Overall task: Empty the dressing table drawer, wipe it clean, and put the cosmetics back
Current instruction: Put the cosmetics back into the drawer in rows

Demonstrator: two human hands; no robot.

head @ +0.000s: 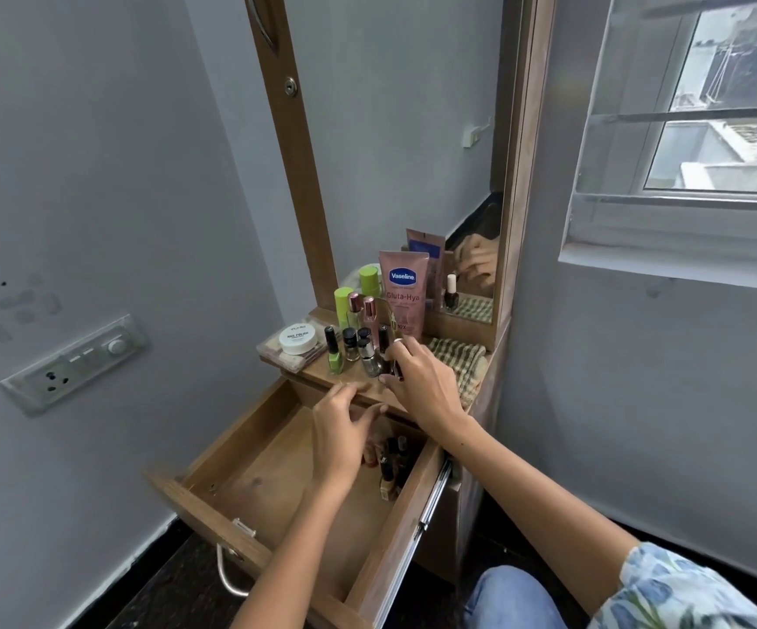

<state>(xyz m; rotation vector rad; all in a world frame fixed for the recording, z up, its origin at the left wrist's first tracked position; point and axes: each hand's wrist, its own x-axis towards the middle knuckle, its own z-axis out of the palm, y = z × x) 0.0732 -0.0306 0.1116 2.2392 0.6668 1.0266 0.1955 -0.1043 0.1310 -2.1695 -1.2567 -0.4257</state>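
Note:
The wooden drawer (249, 460) stands pulled out below the dressing table top (322, 372). Several small nail polish bottles (392, 465) remain in its far right corner. My left hand (342, 435) hovers over the drawer's back, fingers apart, holding nothing. On the table top my right hand (422, 383) grips a dark small bottle (385, 351) among a cluster of nail polish bottles. A green polish bottle (334, 356), a pink Vaseline tube (403, 292), perfume bottles (363, 311), green-capped bottles (344, 301) and a white round jar (297, 340) stand there too.
A striped cloth (458, 360) lies on the table top at the right. The mirror (412, 129) rises behind the cosmetics. A switch panel (77, 360) is on the left wall, a window (707, 106) on the right. My knee in jeans (512, 596) is below the drawer.

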